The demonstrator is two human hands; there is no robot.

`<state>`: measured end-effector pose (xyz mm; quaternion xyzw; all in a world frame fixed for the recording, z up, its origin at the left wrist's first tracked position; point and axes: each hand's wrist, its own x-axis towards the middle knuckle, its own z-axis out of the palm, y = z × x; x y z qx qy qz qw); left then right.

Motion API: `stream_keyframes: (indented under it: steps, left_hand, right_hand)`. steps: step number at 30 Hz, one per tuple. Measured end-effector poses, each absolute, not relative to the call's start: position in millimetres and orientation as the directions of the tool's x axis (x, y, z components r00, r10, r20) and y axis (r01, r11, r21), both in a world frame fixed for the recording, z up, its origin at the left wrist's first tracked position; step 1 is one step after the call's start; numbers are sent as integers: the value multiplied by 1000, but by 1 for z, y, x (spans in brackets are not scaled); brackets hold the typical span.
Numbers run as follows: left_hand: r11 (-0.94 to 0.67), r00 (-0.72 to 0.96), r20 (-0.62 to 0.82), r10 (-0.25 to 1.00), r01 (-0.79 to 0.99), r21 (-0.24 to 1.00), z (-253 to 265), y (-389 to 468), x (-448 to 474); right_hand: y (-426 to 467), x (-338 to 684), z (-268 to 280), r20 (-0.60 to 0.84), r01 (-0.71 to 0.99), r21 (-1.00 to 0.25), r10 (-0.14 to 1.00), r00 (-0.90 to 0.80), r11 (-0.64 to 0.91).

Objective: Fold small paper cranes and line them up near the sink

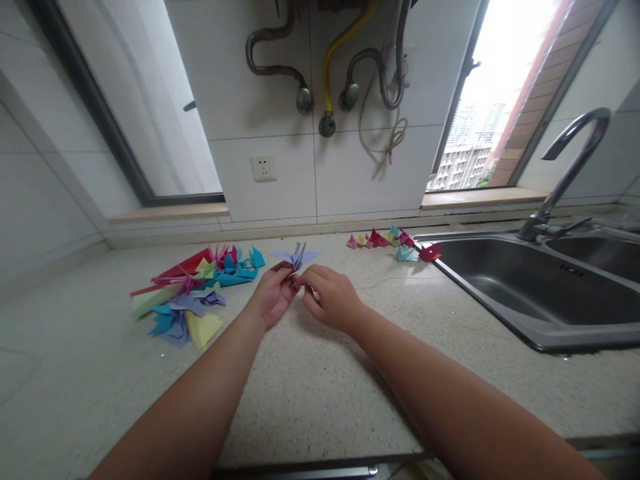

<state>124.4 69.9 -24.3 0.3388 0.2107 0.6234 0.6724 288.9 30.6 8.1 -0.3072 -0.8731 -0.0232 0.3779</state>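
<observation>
A lavender origami crane (297,256) with its wings spread is held just above the counter in the middle. My left hand (275,295) is palm up, its fingers closed on the crane's underside. From the right, my right hand (327,293) has its fingertips pinched together at the crane's near side, touching it or my left fingers. To the left lies a pile of folded paper pieces (200,287) in red, pink, blue, green, lavender and yellow. A row of small folded paper figures (376,238) stands at the back right.
A steel sink (500,280) with a curved faucet (575,167) is set into the speckled counter (320,400) on the right. Hoses and valves (327,123) hang on the tiled wall above a socket (263,169). Windows flank that wall.
</observation>
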Motion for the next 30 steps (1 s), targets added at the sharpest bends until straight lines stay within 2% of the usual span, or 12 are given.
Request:
stream_keyframes:
  steps: [5,10,20,24,30]
  left_hand:
    - [20,152,119,981,-693,720,-22,68,124]
    - [27,156,111,981,-688,725,-21,67,125]
    - [8,157,133,979,-676,736,-20,66,126]
    - [20,170,130,977,-674,738,-21,66,126]
    - [61,198,95,976,-661,748,-20,64,126]
  right_hand:
    - [34,289,10,736,614,-334,605,-304,715]
    - [37,287,5,662,655,-380,687,-300,653]
    - [39,286,-2,626,648,-413,717,-308,639]
    - [40,286,-3,617,603,-484,736,-278,634]
    - [56,287,-7,609,436,-669,780,-144,602]
